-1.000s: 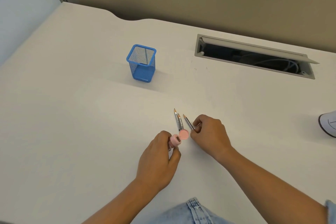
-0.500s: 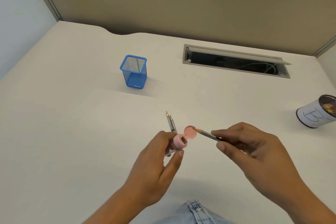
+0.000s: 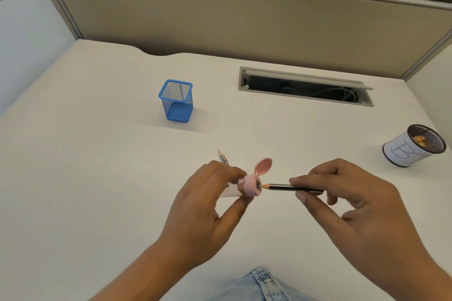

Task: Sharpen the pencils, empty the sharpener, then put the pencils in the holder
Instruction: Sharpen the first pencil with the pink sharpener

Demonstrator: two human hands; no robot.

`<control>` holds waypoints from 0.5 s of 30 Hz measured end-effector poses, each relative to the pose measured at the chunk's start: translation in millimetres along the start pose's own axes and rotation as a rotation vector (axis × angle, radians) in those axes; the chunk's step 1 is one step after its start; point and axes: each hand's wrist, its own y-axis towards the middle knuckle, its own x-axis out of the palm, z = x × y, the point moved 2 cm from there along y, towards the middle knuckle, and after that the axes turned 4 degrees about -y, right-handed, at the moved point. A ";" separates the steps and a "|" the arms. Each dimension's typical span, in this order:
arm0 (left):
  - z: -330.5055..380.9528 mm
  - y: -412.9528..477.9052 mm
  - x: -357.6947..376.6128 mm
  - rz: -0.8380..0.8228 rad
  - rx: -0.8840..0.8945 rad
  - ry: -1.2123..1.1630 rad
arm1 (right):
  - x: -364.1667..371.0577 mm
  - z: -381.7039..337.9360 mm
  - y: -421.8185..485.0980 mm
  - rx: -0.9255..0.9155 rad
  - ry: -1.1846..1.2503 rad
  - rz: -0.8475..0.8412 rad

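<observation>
My left hand grips a pink sharpener on its side, with the round flip lid standing open above it. A dark pencil lies level in my right hand, pinched between thumb and fingers. Its sharpened tip touches the sharpener's hole. Two more pencils lie on the desk just behind my left hand, tips pointing away, mostly hidden by the fingers. The blue mesh holder stands upright farther back on the left, with nothing visible inside.
A white-wrapped mesh cup holding shavings stands at the right edge of the desk. An open cable tray slot runs along the back right. A beige partition closes off the far side.
My right hand lifted one pencil off the desk and swung it level, bringing its tip to the sharpener's hole. The left hand raised and turned the sharpener. The view tilted up.
</observation>
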 end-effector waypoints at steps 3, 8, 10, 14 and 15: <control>3.1 0.8 0.4 0.006 0.028 0.020 | 2.1 -1.0 0.2 -0.054 -0.090 0.009; 11.5 3.4 -1.3 -0.017 -0.008 -0.022 | 8.7 0.5 -2.8 -0.163 -0.147 0.031; 14.3 3.9 -2.2 -0.085 -0.080 -0.021 | 9.5 2.3 -3.5 -0.218 -0.183 0.072; 19.6 2.8 -3.7 -0.207 -0.129 -0.044 | 8.2 6.2 -5.2 -0.278 -0.216 0.145; 21.5 3.6 -5.2 -0.220 -0.117 -0.064 | 7.4 7.4 -5.0 -0.279 -0.217 0.149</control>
